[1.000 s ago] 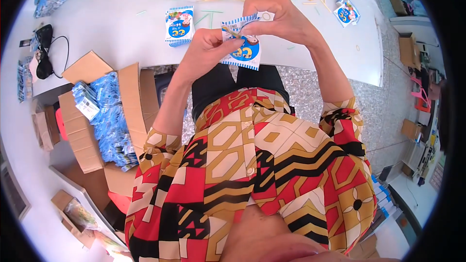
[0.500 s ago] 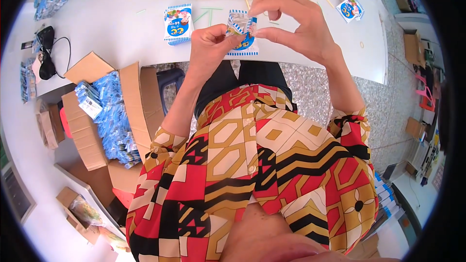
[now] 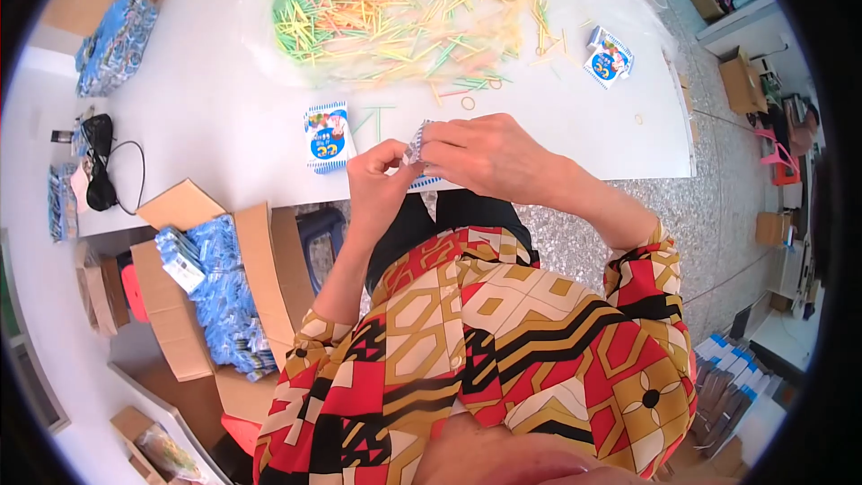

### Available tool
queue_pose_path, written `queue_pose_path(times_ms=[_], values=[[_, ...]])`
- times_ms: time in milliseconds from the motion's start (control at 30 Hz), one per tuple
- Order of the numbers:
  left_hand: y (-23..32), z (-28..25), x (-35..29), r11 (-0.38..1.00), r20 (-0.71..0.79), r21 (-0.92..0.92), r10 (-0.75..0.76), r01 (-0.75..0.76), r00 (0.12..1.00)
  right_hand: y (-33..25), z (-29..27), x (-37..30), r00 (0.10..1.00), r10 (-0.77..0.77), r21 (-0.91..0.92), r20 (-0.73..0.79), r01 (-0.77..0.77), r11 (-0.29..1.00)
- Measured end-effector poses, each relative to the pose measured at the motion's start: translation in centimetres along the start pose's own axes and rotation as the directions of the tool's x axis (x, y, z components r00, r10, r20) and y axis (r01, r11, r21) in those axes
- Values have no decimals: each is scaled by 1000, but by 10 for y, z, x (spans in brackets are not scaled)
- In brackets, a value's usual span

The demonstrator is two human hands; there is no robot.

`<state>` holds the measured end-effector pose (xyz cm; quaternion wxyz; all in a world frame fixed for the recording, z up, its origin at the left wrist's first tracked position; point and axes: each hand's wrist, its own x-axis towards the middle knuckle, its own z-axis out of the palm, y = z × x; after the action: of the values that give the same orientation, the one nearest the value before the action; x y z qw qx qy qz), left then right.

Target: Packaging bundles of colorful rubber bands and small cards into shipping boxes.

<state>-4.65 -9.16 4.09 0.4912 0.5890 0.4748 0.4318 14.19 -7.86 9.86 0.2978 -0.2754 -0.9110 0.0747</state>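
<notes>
Both hands meet over the table's near edge around a small blue-and-white striped packet (image 3: 415, 141). My left hand (image 3: 373, 187) pinches its left side between thumb and fingers. My right hand (image 3: 492, 157) is closed on its other side, the fingers folded over and covering most of it. Just below them, a striped packet edge (image 3: 431, 184) shows at the table's edge; whether it belongs to the same packet I cannot tell. Left of my hands lies a small stack of printed packets (image 3: 329, 136), with thin green sticks (image 3: 377, 123) beside it.
Beyond my hands a heap of coloured sticks (image 3: 404, 0) lies on clear plastic, with a rubber band (image 3: 468, 103) nearer. More packets (image 3: 609, 57) lie at the right. An open carton (image 3: 175, 314) of blue packets stands left; dark glasses (image 3: 101, 162) and a bundle (image 3: 117, 45) sit behind it.
My right hand, earlier raised with thumb and fingers apart at the packet's edge, has come down and closed over it. The view has shifted, showing more of the stick heap.
</notes>
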Motion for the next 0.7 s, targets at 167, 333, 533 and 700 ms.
queue_pose_path(times_ms=[167,333,533,700], values=[[-3,-4,-4,996,39,-32,84,-83,996,0,10,7,997,74,59,-16,-73,996],[-14,-14,0,992,56,8,124,-125,991,1,29,16,996,77,59,-47,-74,995],[-29,-14,6,982,14,-27,187,-187,982,10,22,20,992,126,204,2,-124,971],[-34,-10,14,967,-40,-254,-17,7,999,78,5,13,914,400,394,-71,-342,853]])
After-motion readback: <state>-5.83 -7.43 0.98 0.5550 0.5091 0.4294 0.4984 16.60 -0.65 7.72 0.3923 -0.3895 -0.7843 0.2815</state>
